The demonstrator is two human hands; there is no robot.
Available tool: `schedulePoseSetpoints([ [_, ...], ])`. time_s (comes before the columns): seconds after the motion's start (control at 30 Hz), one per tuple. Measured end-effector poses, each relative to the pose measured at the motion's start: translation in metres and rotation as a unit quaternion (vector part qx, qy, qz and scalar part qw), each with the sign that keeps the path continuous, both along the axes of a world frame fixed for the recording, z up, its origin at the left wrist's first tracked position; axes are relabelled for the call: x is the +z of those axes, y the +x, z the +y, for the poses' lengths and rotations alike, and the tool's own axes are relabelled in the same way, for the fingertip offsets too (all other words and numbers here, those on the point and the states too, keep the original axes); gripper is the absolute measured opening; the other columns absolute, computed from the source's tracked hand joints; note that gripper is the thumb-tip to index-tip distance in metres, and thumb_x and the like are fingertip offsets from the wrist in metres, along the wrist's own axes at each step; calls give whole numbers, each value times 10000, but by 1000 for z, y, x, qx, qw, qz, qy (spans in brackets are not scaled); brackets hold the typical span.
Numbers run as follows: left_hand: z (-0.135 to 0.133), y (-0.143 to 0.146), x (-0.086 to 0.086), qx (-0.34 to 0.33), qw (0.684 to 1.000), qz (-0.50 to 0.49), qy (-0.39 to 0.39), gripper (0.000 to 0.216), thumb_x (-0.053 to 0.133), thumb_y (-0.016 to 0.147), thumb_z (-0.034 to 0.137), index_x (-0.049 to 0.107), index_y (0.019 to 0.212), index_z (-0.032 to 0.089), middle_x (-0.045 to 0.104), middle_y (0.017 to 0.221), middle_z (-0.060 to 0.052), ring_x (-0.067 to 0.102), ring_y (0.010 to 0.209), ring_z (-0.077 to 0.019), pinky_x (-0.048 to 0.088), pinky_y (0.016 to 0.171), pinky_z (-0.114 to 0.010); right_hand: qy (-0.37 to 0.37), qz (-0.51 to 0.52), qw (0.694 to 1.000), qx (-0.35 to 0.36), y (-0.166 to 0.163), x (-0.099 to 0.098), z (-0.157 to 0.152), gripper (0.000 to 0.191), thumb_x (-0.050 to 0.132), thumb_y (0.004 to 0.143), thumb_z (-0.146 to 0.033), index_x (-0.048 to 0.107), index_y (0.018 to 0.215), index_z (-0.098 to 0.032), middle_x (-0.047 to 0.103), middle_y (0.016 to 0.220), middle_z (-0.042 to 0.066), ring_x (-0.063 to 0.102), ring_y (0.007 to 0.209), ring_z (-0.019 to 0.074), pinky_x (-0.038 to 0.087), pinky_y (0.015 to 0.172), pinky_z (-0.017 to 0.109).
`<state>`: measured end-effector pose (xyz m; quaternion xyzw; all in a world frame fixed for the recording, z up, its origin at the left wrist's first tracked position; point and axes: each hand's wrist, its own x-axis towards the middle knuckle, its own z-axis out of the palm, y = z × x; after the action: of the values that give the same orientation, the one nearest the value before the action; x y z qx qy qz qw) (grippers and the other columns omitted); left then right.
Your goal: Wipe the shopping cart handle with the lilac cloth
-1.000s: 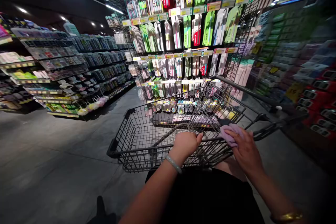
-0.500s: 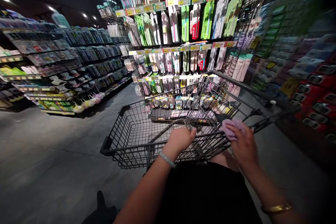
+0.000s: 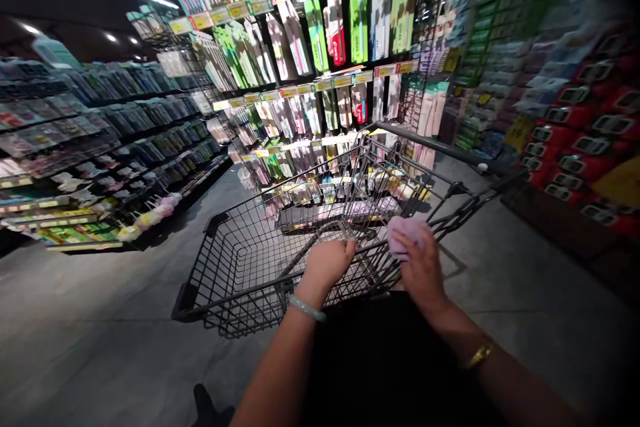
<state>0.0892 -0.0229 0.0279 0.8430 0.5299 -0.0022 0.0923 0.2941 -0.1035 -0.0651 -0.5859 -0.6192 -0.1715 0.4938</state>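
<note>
A black wire shopping cart (image 3: 187,300) stands right in front of me, its basket bare inside. My left hand (image 3: 327,267), with a pale bangle on the wrist, is closed round the near side rail of the basket. To its right, my right hand (image 3: 423,273) presses a lilac cloth (image 3: 403,235) against the same rail, nearer the handle end. The fingers lie over the cloth and partly hide it. A gold band circles the right wrist.
A display rack of packaged toothbrushes (image 3: 359,27) rises just behind the cart. Shelves of goods (image 3: 145,127) line the left side, and stacked red packages (image 3: 575,147) stand on the right. Grey floor (image 3: 125,320) stretches around the cart.
My right hand and the lilac cloth have come left along the rail, closer to my left hand. The left hand keeps its grip. The whole view has shifted and tilted slightly.
</note>
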Motion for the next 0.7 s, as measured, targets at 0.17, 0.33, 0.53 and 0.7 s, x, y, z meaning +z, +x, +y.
schedulePoseSetpoints([
  [0.17,2,0,4,3,1000,11,-7,715,145,1007,550,707,803,157,746,858,-131,687,784,-220,465,685,-287,-4,-95,990,102,4,-9,-7,498,492,834,-25,687,1174,-332,514,1349,51,447,1323,268,409,1107,543],
  [0.33,7,-4,2,-9,1000,1,9,728,130,1007,556,677,715,174,733,791,-114,673,762,-235,448,669,-303,-4,47,999,-27,48,1,-2,468,493,750,-38,702,1106,-259,459,1306,98,460,1254,295,427,1061,567],
  [0.53,14,-18,2,-1,999,-21,-28,716,150,1004,581,648,663,196,721,708,-75,664,734,-224,427,673,-302,-61,41,996,41,18,-3,0,525,453,707,-12,700,1099,-260,410,1345,92,455,1248,286,441,1063,512],
  [0.7,12,-34,6,3,1000,4,-1,739,111,1001,603,637,673,202,718,735,-70,659,744,-233,403,645,-298,-40,98,994,9,36,0,6,489,443,691,-22,678,1062,-237,442,1272,93,478,1225,276,414,1081,527],
])
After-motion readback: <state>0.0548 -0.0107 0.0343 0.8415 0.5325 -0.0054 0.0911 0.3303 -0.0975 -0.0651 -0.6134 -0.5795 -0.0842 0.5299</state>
